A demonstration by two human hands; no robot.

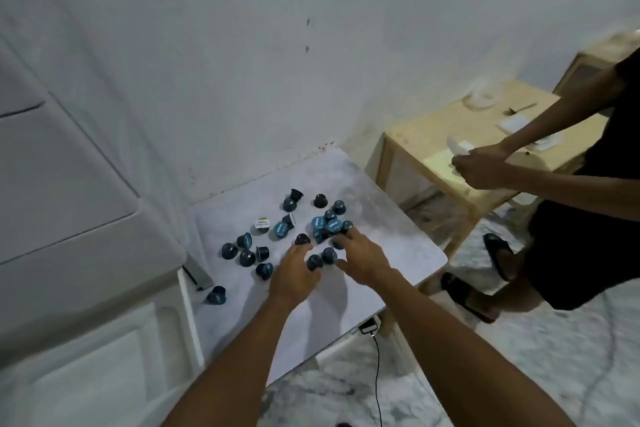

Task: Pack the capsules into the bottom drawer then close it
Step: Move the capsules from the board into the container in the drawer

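Several dark blue and black coffee capsules (pixel 247 257) lie scattered on a small white marbled table (pixel 398 236), with a denser cluster (pixel 329 224) at its far right. My left hand (pixel 294 274) reaches over the middle of the table, fingers spread, fingertips touching a black capsule (pixel 302 238) and one dark capsule (pixel 314 262). My right hand (pixel 363 256) lies beside it, fingers stretched into the cluster, next to another capsule (pixel 329 255). Neither hand visibly grips anything. One capsule (pixel 216 295) sits apart at the table's near left. No open drawer shows.
A large white appliance or cabinet (pixel 69 201) stands close on the left. Another person (pixel 571 218) stands at the right beside a wooden table (pixel 450 135), holding something white. A black cable (pixel 377 367) hangs from the table's near edge onto the floor.
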